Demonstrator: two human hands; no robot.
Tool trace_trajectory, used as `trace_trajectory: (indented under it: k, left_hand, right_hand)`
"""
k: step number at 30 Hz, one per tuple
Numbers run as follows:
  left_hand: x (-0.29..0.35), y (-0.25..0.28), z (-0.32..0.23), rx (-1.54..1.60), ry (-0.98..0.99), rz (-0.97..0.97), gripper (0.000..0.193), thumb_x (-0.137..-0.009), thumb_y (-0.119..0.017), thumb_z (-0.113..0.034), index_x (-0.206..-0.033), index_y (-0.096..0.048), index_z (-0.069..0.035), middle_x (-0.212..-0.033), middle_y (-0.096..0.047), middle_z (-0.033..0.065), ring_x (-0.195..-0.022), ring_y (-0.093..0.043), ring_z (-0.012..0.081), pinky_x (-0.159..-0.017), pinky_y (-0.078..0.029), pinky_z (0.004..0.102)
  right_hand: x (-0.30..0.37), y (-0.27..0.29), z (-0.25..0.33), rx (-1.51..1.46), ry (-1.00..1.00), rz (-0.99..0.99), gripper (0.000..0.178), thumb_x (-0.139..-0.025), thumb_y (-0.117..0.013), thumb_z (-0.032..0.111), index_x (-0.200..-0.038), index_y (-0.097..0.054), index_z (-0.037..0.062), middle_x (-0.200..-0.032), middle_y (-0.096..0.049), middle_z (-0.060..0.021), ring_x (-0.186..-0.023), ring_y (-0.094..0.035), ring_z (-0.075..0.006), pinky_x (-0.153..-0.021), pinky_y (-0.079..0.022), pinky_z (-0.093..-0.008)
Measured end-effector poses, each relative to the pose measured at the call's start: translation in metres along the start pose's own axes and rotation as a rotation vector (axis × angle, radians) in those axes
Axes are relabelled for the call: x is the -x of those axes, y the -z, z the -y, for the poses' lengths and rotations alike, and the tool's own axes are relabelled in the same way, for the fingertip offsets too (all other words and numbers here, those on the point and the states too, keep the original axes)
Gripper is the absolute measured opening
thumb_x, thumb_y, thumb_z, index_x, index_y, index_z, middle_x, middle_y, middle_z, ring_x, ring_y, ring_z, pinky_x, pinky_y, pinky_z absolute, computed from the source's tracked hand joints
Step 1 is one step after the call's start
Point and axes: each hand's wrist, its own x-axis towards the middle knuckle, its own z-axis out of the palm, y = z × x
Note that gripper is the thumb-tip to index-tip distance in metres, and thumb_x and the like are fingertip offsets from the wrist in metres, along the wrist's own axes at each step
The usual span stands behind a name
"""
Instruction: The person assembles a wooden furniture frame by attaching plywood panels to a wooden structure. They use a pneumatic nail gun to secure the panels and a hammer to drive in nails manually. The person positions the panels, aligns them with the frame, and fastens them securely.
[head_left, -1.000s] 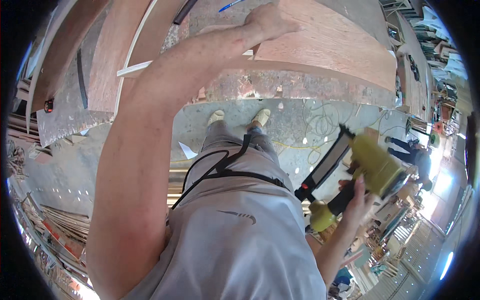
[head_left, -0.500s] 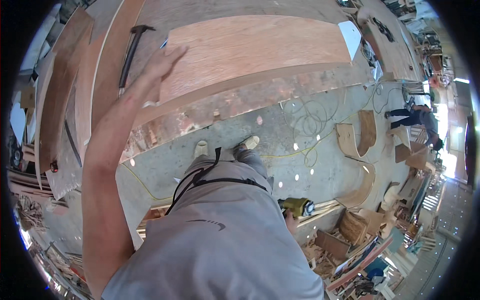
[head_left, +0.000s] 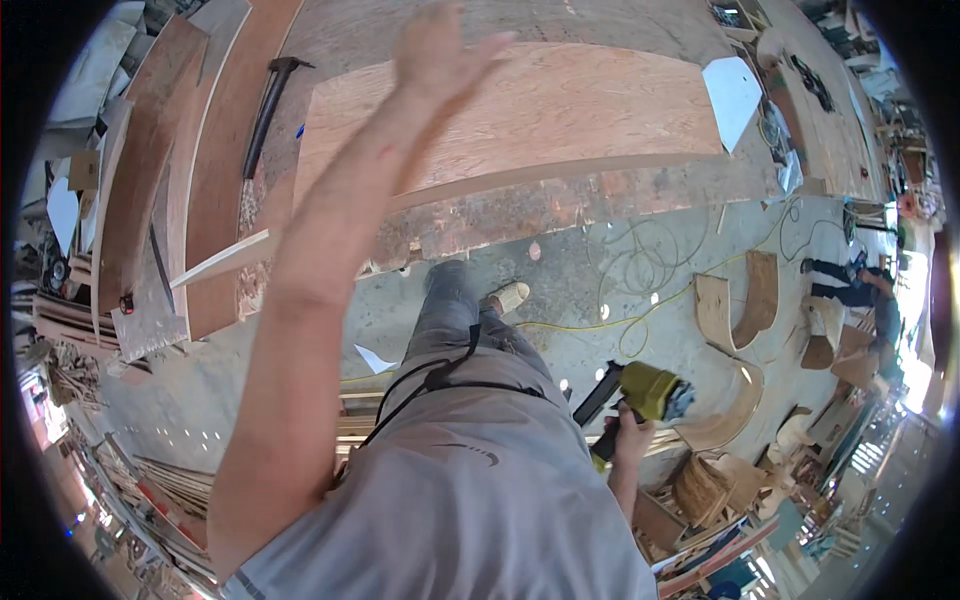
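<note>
My left hand (head_left: 436, 55), slightly blurred, reaches over the far edge of a curved-edge plywood panel (head_left: 560, 105) on the workbench. Its thumb stands apart from the fingers and nothing shows in it; whether it touches the panel I cannot tell. Low on my right side, my right hand (head_left: 632, 437) is closed round the grip of a yellow-green and black nail gun (head_left: 650, 390), held above the floor away from the bench. A hammer (head_left: 268, 115) with a dark handle lies left of the panel.
Long plywood pieces (head_left: 215, 170) lie along the bench's left side, and a pale strip (head_left: 222, 258) juts near its front edge. A white template (head_left: 733, 100) sits at the panel's right end. Curved wooden parts (head_left: 740, 305) and a yellow hose (head_left: 640, 322) are on the floor. Another person (head_left: 860, 290) is at far right.
My left hand has moved right and away from me, off the panel's left end. My right hand has come further into view with the nail gun. One leg has shifted.
</note>
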Motion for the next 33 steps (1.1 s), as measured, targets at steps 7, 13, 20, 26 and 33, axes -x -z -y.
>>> trace_trajectory:
  k: [7, 13, 20, 26, 33]
  left_hand:
    - [-0.02, -0.04, -0.031, 0.173, 0.115, 0.245, 0.064, -0.077, -0.07, -0.058, -0.106, -0.071, -0.002, -0.103, -0.07, 0.0243, -0.097, -0.068, 0.0396, -0.084, -0.053, 0.0449]
    - [-0.016, -0.037, -0.037, 0.211, 0.117, 0.263, 0.068, -0.07, -0.072, -0.067, -0.095, -0.075, -0.003, -0.096, -0.072, 0.022, -0.091, -0.069, 0.0378, -0.081, -0.053, 0.0452]
    - [-0.017, -0.031, -0.028, 0.081, 0.163, 0.296, 0.074, -0.066, -0.073, -0.072, -0.091, -0.076, -0.003, -0.092, -0.073, 0.0209, -0.089, -0.07, 0.0359, -0.081, -0.053, 0.0436]
    - [-0.013, -0.026, -0.018, -0.012, 0.145, 0.289, 0.072, -0.068, -0.071, -0.072, -0.093, -0.076, -0.005, -0.096, -0.073, 0.0183, -0.091, -0.07, 0.0333, -0.08, -0.053, 0.0408]
    - [-0.013, -0.029, -0.026, -0.039, 0.115, 0.327, 0.063, -0.076, -0.067, -0.067, -0.097, -0.077, -0.008, -0.102, -0.074, 0.0138, -0.098, -0.07, 0.028, -0.087, -0.05, 0.04]
  right_hand:
    - [0.026, -0.03, 0.2, 0.199, 0.192, 0.195, 0.017, -0.086, -0.073, 0.003, -0.096, -0.063, -0.0055, -0.08, -0.067, -0.0077, -0.063, -0.065, -0.0152, -0.057, -0.054, -0.0268]
    - [0.048, -0.078, 0.279, 0.283, 0.437, 0.258, 0.034, -0.085, -0.075, 0.01, -0.11, -0.057, -0.0047, -0.088, -0.065, -0.0108, -0.066, -0.065, -0.0193, -0.059, -0.053, -0.0299]
    - [0.035, -0.146, 0.335, 0.462, 0.497, 0.535, 0.036, -0.086, -0.075, 0.007, -0.113, -0.057, -0.0067, -0.093, -0.068, -0.0114, -0.072, -0.068, -0.0166, -0.065, -0.056, -0.0281]
    - [0.04, -0.186, 0.356, 0.551, 0.537, 0.617, 0.038, -0.086, -0.078, 0.017, -0.108, -0.059, -0.0061, -0.087, -0.068, -0.0098, -0.067, -0.066, -0.0145, -0.062, -0.054, -0.0262]
    - [0.041, -0.2, 0.372, 0.75, 0.567, 0.588, 0.038, -0.09, -0.072, 0.031, -0.105, -0.061, -0.0022, -0.073, -0.067, -0.0086, -0.061, -0.063, -0.0129, -0.057, -0.049, -0.0255]
